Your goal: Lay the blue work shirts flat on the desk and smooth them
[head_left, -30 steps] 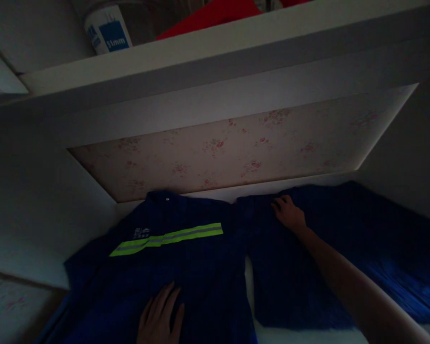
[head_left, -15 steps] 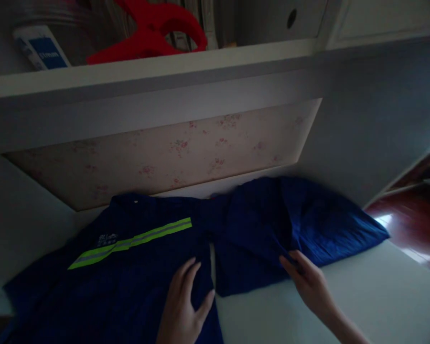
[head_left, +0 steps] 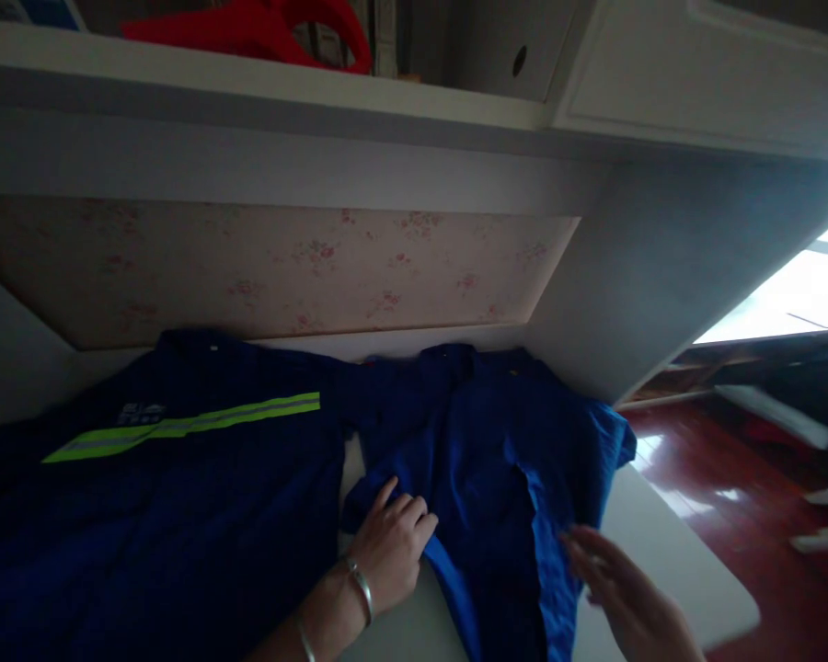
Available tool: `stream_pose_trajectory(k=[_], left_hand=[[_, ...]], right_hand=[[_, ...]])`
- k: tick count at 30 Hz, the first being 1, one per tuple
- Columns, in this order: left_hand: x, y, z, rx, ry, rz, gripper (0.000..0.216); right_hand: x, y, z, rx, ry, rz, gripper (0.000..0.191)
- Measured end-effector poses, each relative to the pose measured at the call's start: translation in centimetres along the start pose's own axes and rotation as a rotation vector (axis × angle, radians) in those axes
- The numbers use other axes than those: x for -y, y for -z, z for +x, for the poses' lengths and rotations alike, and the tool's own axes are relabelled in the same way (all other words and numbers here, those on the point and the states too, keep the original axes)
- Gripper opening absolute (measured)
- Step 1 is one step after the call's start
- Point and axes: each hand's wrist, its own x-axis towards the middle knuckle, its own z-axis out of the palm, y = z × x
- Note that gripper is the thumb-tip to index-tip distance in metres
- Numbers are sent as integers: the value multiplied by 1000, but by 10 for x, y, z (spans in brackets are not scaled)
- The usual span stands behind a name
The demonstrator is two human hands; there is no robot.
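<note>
A dark blue work jacket [head_left: 200, 515] with a yellow-green reflective stripe and small white lettering lies spread on the white table [head_left: 662, 542]. To its right is a second blue garment [head_left: 483, 423], rumpled, with loose edges hanging toward me; its kind I cannot make out for sure. My left hand [head_left: 395, 542], with silver bangles on the wrist, has its fingers bent over this garment's near left edge and grips the cloth. Close to the garment's right side, my right hand [head_left: 621, 588] is smeared by motion, and its grip is not clear.
A white shelf [head_left: 262, 87] runs across above the table, with a red scissor-like object [head_left: 248, 32] on it. Behind the clothes is a floral panel [head_left: 359, 276]. At the right stand a side panel [head_left: 669, 257] and, beyond it, a reddish floor [head_left: 718, 496].
My view has turned rightward. The second garment's cloth now hangs nearer to me. My left hand has moved from the jacket onto that garment; my right hand appears off the fold it held.
</note>
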Motion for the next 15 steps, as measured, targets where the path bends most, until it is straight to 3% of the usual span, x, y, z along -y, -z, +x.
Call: stream_pose_trajectory(k=[3, 5, 7, 11, 15], left_hand=[[-10, -2, -7, 6, 17, -14, 37], [-17, 2, -16, 1, 19, -89, 38], [-24, 12, -27, -35, 36, -230, 44], [-37, 23, -53, -91, 15, -448, 44], [-46, -8, -74, 125, -127, -447, 14]], right_hand=[[13, -25, 66, -148, 187, -214, 66], [17, -50, 96, -69, 295, -341, 67], [17, -68, 111, 70, 336, -434, 53], [12, -64, 100, 129, 311, -342, 48], [-5, -21, 61, 10, 22, -242, 62]])
